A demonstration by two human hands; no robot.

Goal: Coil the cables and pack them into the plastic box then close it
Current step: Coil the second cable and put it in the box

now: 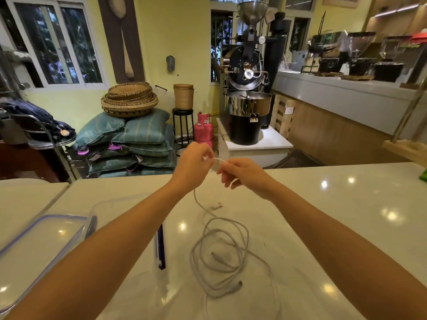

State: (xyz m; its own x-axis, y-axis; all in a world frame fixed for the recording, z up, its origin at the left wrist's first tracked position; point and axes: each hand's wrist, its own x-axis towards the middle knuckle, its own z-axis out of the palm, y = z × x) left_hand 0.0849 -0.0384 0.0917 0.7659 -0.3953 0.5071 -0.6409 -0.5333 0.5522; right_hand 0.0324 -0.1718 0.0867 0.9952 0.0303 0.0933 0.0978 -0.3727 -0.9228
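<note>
With the open plastic box (pixel 120 204) and its lid (pixel 41 239) at lower left, my left hand (pixel 193 166) and right hand (pixel 242 175) pinch the white cable (pixel 219 252) mid-frame, starting a coil; next I must loop in the slack below.

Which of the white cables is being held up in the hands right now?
The thin white cable pinched between the left hand and right hand, trailing down to the counter. The other white cable lies untouched in loose loops nearer the person.
</note>
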